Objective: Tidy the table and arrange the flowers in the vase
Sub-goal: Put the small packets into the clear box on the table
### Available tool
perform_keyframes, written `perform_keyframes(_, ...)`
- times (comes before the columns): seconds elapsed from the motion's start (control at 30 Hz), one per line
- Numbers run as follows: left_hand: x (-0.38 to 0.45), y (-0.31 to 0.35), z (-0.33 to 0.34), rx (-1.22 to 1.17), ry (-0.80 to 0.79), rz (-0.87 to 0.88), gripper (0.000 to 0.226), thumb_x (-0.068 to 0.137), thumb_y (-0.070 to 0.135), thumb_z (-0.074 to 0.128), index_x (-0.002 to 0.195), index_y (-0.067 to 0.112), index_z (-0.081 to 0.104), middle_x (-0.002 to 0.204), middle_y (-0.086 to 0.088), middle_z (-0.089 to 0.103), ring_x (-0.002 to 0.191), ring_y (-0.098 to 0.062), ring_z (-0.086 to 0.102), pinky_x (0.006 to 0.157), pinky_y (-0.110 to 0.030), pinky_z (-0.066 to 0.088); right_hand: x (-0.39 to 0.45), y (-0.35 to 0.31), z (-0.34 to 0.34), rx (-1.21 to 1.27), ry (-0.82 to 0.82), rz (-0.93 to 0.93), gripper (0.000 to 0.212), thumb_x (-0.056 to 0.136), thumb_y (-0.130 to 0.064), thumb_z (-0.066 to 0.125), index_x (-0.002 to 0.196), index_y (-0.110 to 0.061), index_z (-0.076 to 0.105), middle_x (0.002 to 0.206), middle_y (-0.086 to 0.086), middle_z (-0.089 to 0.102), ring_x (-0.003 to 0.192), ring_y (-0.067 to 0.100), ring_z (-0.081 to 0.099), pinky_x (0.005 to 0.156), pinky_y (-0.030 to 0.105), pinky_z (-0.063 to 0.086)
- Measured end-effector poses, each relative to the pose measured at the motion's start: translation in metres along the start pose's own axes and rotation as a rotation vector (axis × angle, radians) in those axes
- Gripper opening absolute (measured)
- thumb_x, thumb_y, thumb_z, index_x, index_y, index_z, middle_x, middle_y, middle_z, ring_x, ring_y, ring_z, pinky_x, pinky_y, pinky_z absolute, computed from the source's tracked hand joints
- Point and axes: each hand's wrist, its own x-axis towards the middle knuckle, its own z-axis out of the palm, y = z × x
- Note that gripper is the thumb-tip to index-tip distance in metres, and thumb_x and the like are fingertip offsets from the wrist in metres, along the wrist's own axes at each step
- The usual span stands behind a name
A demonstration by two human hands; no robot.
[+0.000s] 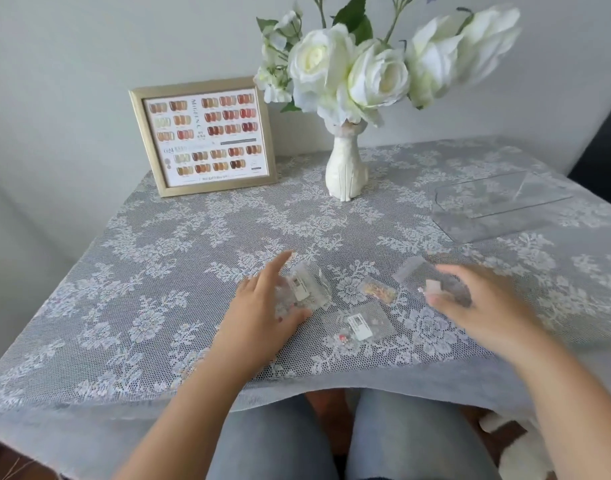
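Taking the cat-shaped vase (345, 168) as landmark: gold-framed nail colour chart (203, 136) propped just left of it, facing the seat for reading. White roses (349, 71) already in the vase. Nearer than the vase, left hand (262, 306) spread over a clear packet (306, 287). 2 more packets (364, 323) between. Right hand (470, 299) blurred, seemingly pinching another packet (442, 289), probably gathering. Clear tray (498, 206) right of the vase, likely their destination. Lace-covered bench (158, 271).

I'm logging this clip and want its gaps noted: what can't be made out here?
- Right hand, head view: motion-blurred; its grip on a packet can't be told.
- Packet labels: print too small.
- Flowers: tops cut off by the upper edge.
- Packet under left hand: partly covered by fingers.
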Motion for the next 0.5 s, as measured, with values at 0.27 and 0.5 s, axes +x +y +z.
perform_keyframes(0.27, 0.000, 0.014, -0.008, -0.185, 0.232, 0.053, 0.048, 0.090, 0.014, 0.066, 0.131, 0.033, 0.050, 0.099, 0.017, 0.060, 0.085, 0.003, 0.058, 0.068, -0.017, 0.049, -0.008, -0.004, 0.006, 0.095, 0.134, -0.046, 0.055, 0.080, -0.032, 0.075, 0.131, -0.037, 0.053, 0.118, -0.009, 0.051, 0.104, 0.007, 0.043, 0.081, 0.025, 0.032)
perform_keyframes(0.5, 0.020, 0.041, 0.003, -0.247, 0.222, 0.185, 0.045, 0.093, 0.003, 0.057, 0.128, 0.032, 0.052, 0.101, 0.010, 0.062, 0.085, -0.003, 0.062, 0.072, -0.015, 0.050, -0.011, -0.003, 0.006, 0.419, 0.317, -0.094, 0.048, 0.086, -0.005, 0.065, 0.113, -0.044, 0.059, 0.082, -0.013, 0.064, 0.065, -0.004, 0.058, 0.054, 0.008, 0.039)
